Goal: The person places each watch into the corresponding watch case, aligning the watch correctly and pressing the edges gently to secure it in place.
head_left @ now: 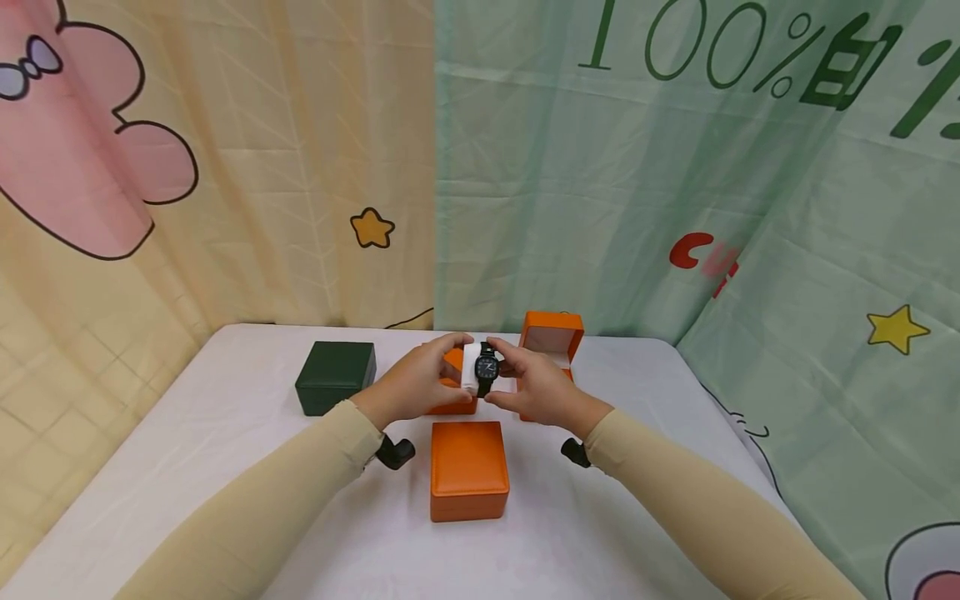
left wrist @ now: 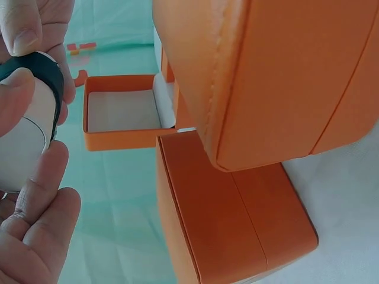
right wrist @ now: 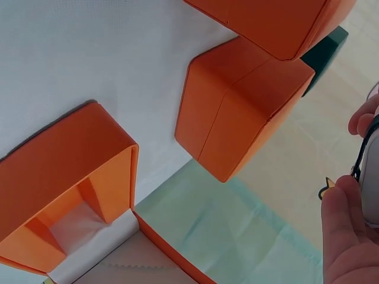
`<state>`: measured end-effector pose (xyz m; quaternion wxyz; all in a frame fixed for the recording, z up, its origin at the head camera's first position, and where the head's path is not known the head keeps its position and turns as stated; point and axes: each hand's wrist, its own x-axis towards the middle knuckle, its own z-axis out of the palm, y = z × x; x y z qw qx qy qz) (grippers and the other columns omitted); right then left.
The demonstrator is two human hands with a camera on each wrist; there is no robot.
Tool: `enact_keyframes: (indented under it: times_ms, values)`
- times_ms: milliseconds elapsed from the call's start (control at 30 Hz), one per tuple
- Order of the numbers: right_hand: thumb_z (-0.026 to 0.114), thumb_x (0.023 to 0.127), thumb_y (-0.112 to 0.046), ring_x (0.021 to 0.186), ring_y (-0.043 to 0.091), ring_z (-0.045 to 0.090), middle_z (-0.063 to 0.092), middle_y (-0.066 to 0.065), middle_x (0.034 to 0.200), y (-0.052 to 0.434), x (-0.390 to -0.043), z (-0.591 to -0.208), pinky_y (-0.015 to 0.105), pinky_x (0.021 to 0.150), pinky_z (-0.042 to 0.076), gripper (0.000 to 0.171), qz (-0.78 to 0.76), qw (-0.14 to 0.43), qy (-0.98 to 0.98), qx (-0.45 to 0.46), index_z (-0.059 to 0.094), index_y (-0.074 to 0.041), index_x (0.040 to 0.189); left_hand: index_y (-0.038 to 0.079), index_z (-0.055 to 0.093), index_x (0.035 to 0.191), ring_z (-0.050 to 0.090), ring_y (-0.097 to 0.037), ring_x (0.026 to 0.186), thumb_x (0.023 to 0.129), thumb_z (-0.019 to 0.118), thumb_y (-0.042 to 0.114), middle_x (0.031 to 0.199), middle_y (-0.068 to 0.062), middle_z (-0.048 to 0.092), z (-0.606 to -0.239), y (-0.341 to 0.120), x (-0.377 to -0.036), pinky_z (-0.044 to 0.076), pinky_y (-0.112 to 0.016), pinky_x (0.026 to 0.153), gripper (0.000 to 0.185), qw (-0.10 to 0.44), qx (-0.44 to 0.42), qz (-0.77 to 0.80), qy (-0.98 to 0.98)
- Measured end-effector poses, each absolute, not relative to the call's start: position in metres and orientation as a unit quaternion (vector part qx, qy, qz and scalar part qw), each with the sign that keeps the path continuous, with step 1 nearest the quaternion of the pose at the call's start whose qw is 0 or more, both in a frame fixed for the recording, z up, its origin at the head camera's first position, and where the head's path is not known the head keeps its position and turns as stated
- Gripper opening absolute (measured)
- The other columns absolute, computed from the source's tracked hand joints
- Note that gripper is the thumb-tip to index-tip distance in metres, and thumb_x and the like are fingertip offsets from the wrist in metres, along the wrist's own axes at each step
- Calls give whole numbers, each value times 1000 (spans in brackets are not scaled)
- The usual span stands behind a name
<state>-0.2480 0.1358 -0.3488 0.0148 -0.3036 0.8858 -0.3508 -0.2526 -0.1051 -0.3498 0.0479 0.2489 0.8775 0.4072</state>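
Observation:
A black-strapped wristwatch [head_left: 487, 367] with a dark square face is wrapped round a white watch cushion [head_left: 469, 367]. Both are held up above the table in the head view. My left hand [head_left: 411, 385] grips the cushion from the left, thumb below and fingers above. From the other side, my right hand [head_left: 549, 388] pinches the watch near its strap. At the left edge of the left wrist view, fingers [left wrist: 46, 204] lie against the cushion and the dark strap [left wrist: 50, 74]. The right wrist view catches only part of the cushion [right wrist: 372, 177] beside fingers [right wrist: 342, 222].
A closed orange box [head_left: 469, 467] stands nearest on the white table [head_left: 600, 533], with another orange box [head_left: 454, 408] behind the hands. An orange box [head_left: 553, 333] with its lid up stands back right. The dark green box [head_left: 335, 377] is at left. Printed curtains [head_left: 570, 208] hang behind.

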Motion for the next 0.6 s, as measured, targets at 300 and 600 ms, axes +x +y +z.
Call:
enact_keyframes:
  times_ms: [300,600]
  values:
    - [84,91,-17,122,27,69,66,11,143,135,-247,-349,42,105,57,89,-338,12,893,-297,35,-7,164,14,44,155,74,-12,98,88,87,18,121,-5,72,-349,-104,-252,61,-39,97,79,51,247,409,877]
    - [84,91,-17,123,29,69,65,11,143,135,-248,-349,43,106,57,88,-342,15,892,-295,35,-10,164,14,44,156,74,-12,98,88,87,18,121,-5,73,-348,-104,-251,62,-37,94,80,52,244,413,876]
